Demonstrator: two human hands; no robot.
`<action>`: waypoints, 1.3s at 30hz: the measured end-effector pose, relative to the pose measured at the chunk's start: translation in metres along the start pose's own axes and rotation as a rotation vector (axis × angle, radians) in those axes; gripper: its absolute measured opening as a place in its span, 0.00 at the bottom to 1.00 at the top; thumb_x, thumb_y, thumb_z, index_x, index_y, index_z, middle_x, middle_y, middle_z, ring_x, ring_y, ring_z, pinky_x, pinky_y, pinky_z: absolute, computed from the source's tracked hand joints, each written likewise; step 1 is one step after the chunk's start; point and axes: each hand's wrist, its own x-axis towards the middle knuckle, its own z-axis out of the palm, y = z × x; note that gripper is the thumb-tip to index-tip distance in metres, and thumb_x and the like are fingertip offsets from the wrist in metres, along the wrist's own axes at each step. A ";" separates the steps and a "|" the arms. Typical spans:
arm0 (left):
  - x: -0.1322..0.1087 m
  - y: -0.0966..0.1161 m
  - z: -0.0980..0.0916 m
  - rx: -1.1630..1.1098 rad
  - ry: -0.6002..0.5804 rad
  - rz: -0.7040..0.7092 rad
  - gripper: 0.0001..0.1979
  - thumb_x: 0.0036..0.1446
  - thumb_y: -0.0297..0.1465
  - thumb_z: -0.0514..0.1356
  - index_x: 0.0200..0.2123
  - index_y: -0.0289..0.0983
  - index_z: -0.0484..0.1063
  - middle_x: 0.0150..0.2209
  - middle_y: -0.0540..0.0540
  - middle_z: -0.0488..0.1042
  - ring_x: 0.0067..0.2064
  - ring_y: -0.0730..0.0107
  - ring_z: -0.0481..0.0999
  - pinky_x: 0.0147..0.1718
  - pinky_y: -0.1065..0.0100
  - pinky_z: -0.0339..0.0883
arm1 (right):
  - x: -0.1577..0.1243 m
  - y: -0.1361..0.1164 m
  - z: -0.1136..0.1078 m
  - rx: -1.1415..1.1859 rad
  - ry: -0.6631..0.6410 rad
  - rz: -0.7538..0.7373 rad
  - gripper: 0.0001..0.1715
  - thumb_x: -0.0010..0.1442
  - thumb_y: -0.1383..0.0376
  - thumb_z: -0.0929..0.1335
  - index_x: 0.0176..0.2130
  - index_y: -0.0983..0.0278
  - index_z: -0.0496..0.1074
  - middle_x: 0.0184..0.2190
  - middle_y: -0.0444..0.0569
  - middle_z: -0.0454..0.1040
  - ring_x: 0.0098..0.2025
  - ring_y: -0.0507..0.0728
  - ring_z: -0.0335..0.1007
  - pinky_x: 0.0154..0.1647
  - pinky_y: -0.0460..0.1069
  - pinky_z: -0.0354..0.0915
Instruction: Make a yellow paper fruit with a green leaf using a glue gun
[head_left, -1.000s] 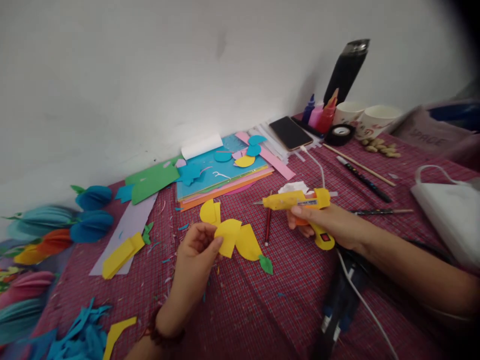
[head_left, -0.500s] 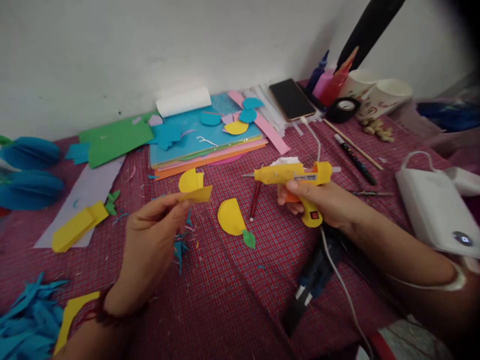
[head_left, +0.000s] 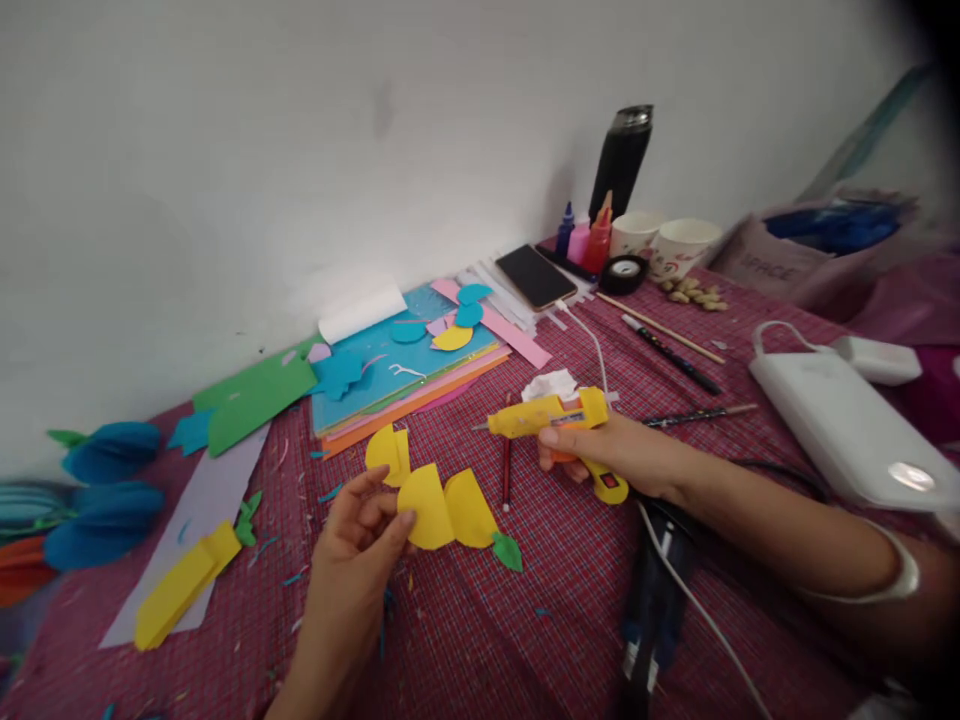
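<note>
Between thumb and fingers, my left hand (head_left: 360, 560) pinches a yellow half-round paper piece (head_left: 425, 508), its flat face turned up towards me. Just right of it, a second yellow half-round piece (head_left: 471, 508) lies on the cloth with a green paper leaf (head_left: 508, 551) at its lower corner. Another yellow paper piece (head_left: 386, 456) lies behind my left fingers. My right hand (head_left: 600, 455) is wrapped round the handle of a yellow glue gun (head_left: 551, 415). The gun's nozzle points left and stays apart from the paper. A white cable (head_left: 701, 600) runs below my right hand.
Stacked coloured sheets (head_left: 405, 385) lie at the back, with a phone (head_left: 536, 277) beside them. A white power bank (head_left: 855, 430) is at the right. Paper cups (head_left: 684, 247) and a black bottle (head_left: 621, 160) stand behind. Folded yellow strips (head_left: 184, 590) lie left.
My left hand has turned the yellow piece from nearly edge-on to face-up and brought it beside the leafed piece. The glue gun remains in my right hand. The camera view has shifted and tilted.
</note>
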 end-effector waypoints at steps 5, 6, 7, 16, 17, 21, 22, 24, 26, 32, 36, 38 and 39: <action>-0.003 0.002 0.008 0.046 -0.001 -0.128 0.15 0.39 0.35 0.73 0.28 0.35 0.74 0.27 0.50 0.78 0.26 0.75 0.75 0.26 0.75 0.70 | -0.002 0.000 -0.001 -0.030 0.028 0.025 0.24 0.53 0.47 0.71 0.27 0.66 0.72 0.20 0.42 0.67 0.19 0.47 0.59 0.16 0.42 0.54; -0.002 0.001 0.008 0.072 -0.012 -0.147 0.14 0.40 0.36 0.72 0.26 0.35 0.74 0.25 0.50 0.77 0.25 0.75 0.74 0.25 0.75 0.70 | -0.002 0.000 -0.001 -0.033 0.033 0.034 0.23 0.53 0.47 0.71 0.27 0.66 0.72 0.21 0.42 0.68 0.19 0.46 0.59 0.16 0.42 0.54; -0.002 0.000 0.008 0.108 -0.027 -0.155 0.13 0.42 0.37 0.71 0.25 0.35 0.74 0.23 0.50 0.76 0.24 0.75 0.73 0.24 0.75 0.69 | -0.002 0.000 -0.001 -0.033 0.036 0.037 0.23 0.53 0.47 0.71 0.28 0.66 0.71 0.21 0.43 0.68 0.19 0.46 0.59 0.16 0.42 0.54; 0.005 -0.004 -0.014 0.444 -0.224 0.014 0.11 0.56 0.39 0.63 0.27 0.39 0.76 0.24 0.50 0.73 0.25 0.74 0.68 0.22 0.75 0.62 | -0.007 0.003 -0.004 -0.056 -0.025 0.034 0.26 0.55 0.44 0.70 0.30 0.65 0.72 0.24 0.44 0.69 0.20 0.47 0.58 0.18 0.43 0.57; 0.006 -0.003 -0.013 0.443 -0.236 0.031 0.09 0.55 0.38 0.63 0.29 0.40 0.76 0.24 0.50 0.73 0.25 0.73 0.69 0.21 0.75 0.62 | -0.008 0.003 -0.006 -0.079 -0.062 0.043 0.26 0.55 0.44 0.70 0.30 0.65 0.72 0.25 0.44 0.70 0.21 0.47 0.59 0.19 0.43 0.57; 0.005 0.003 -0.004 0.292 -0.218 0.000 0.10 0.48 0.34 0.67 0.37 0.42 0.75 0.26 0.50 0.76 0.22 0.72 0.71 0.17 0.75 0.64 | -0.011 -0.001 -0.013 -0.204 -0.228 0.097 0.25 0.57 0.44 0.69 0.33 0.64 0.72 0.26 0.45 0.70 0.23 0.48 0.62 0.20 0.43 0.58; 0.005 0.004 -0.002 0.254 -0.210 -0.022 0.11 0.47 0.32 0.68 0.37 0.43 0.75 0.26 0.50 0.77 0.21 0.72 0.72 0.16 0.75 0.65 | -0.011 -0.002 -0.014 -0.220 -0.237 0.095 0.25 0.57 0.44 0.69 0.33 0.64 0.72 0.26 0.45 0.70 0.24 0.48 0.63 0.21 0.43 0.59; 0.003 0.002 0.001 0.221 -0.221 -0.074 0.10 0.46 0.32 0.68 0.34 0.42 0.75 0.25 0.50 0.77 0.19 0.71 0.73 0.14 0.75 0.66 | -0.012 -0.003 -0.015 -0.226 -0.207 0.084 0.25 0.58 0.45 0.69 0.34 0.64 0.71 0.27 0.46 0.71 0.25 0.49 0.64 0.22 0.42 0.59; 0.001 0.000 0.002 0.238 -0.238 -0.129 0.08 0.46 0.34 0.68 0.31 0.40 0.76 0.23 0.49 0.77 0.18 0.71 0.72 0.14 0.74 0.66 | -0.011 -0.003 -0.015 -0.215 -0.160 0.093 0.25 0.58 0.44 0.69 0.34 0.64 0.71 0.28 0.46 0.72 0.26 0.49 0.64 0.23 0.42 0.61; -0.001 -0.004 -0.002 0.474 -0.230 -0.046 0.14 0.53 0.42 0.65 0.23 0.40 0.74 0.20 0.49 0.73 0.21 0.73 0.70 0.18 0.75 0.63 | -0.009 -0.002 -0.011 -0.198 -0.159 0.075 0.25 0.58 0.46 0.69 0.33 0.66 0.71 0.25 0.45 0.69 0.23 0.47 0.61 0.20 0.41 0.60; 0.000 0.001 -0.007 0.554 -0.232 -0.004 0.13 0.56 0.42 0.63 0.26 0.41 0.75 0.22 0.51 0.71 0.23 0.74 0.67 0.19 0.75 0.60 | -0.006 -0.004 -0.008 -0.153 -0.170 0.018 0.21 0.59 0.50 0.69 0.31 0.66 0.71 0.24 0.42 0.66 0.22 0.46 0.59 0.19 0.40 0.58; -0.001 0.005 -0.007 0.532 -0.218 -0.028 0.09 0.55 0.41 0.64 0.31 0.42 0.76 0.25 0.50 0.74 0.25 0.73 0.69 0.21 0.75 0.62 | -0.005 -0.005 -0.008 -0.131 -0.176 0.001 0.20 0.59 0.51 0.69 0.32 0.66 0.70 0.24 0.42 0.66 0.22 0.46 0.59 0.18 0.39 0.58; -0.001 0.007 -0.007 0.505 -0.209 -0.046 0.09 0.54 0.40 0.65 0.34 0.42 0.76 0.28 0.50 0.75 0.27 0.72 0.71 0.23 0.74 0.64 | -0.005 -0.006 -0.008 -0.126 -0.184 -0.011 0.19 0.59 0.52 0.69 0.32 0.66 0.70 0.24 0.41 0.66 0.22 0.46 0.59 0.18 0.39 0.59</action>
